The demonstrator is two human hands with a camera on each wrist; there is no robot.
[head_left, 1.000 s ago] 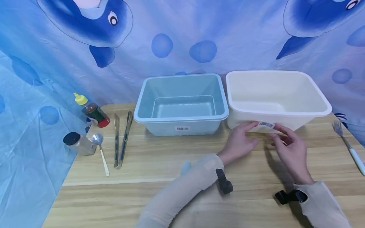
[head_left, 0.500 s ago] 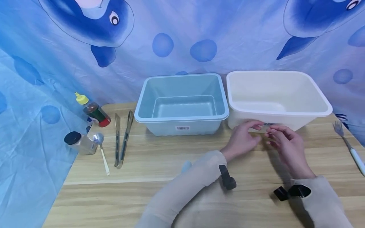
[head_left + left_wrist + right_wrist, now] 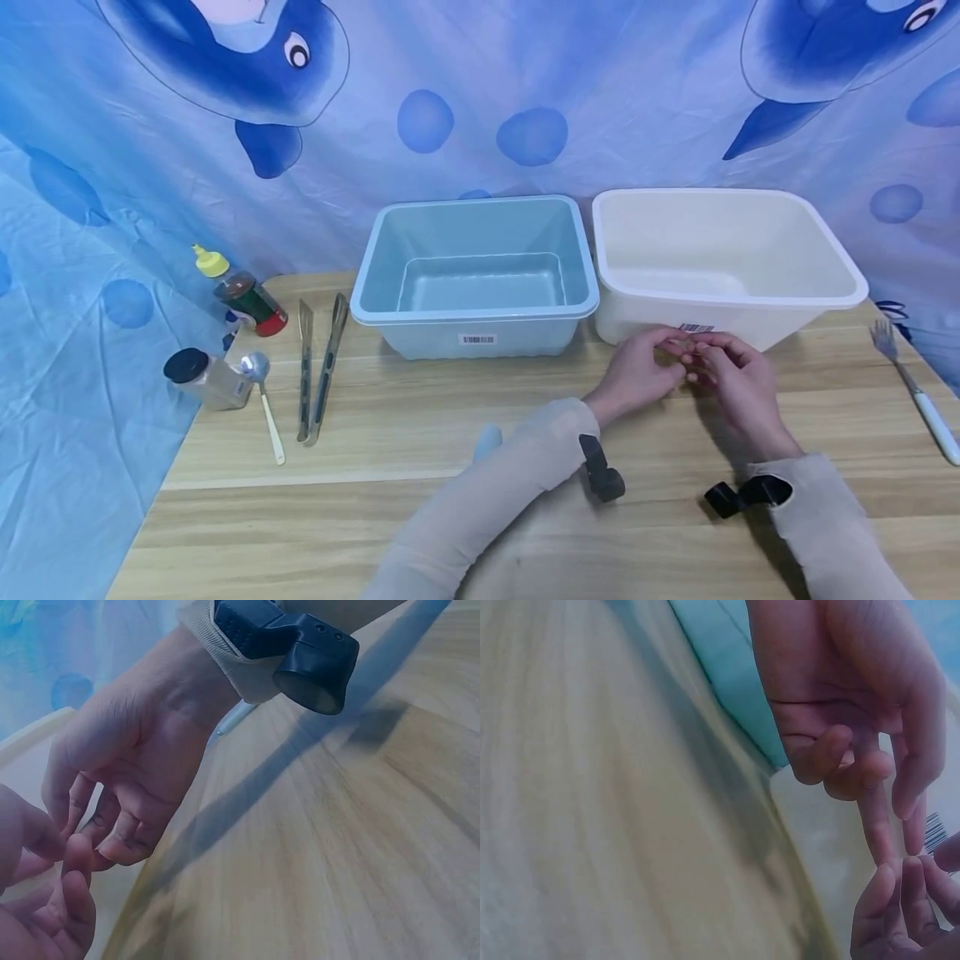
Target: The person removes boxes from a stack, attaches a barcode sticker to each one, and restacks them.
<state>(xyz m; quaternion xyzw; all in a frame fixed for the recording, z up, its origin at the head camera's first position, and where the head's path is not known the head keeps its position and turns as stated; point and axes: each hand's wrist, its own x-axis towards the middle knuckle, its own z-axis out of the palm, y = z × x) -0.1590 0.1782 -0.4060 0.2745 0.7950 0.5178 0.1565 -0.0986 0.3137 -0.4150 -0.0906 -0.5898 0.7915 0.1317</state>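
While both hands meet just in front of the white tub (image 3: 731,250), I read the barcode label (image 3: 697,327) on its near wall as the thing nearest them; it sits just above the fingertips and I cannot tell whether any finger touches it. The left hand (image 3: 637,375) has its fingers loosely bent, tips brought against those of the right hand (image 3: 731,379); the right wrist view shows fingertips (image 3: 900,874) of the two hands in contact beside the label's stripes (image 3: 934,825). The right hand's fingers are likewise curled inward. Whether a small scrap is pinched between them I cannot tell, as nothing held is resolved in any view. The white tub stands on the wooden table (image 3: 420,433), toward its far right, touching or nearly touching the blue tub (image 3: 476,275) on its left, which bears its own barcode sticker (image 3: 477,339). At the right table edge lies a fork (image 3: 911,387) with a white handle. Well to the left lie metal tongs (image 3: 318,367), a spoon (image 3: 264,396), a black-capped jar (image 3: 202,377) and a yellow-capped bottle (image 3: 240,290). A dolphin-print blue cloth (image 3: 150,150) forms the backdrop.
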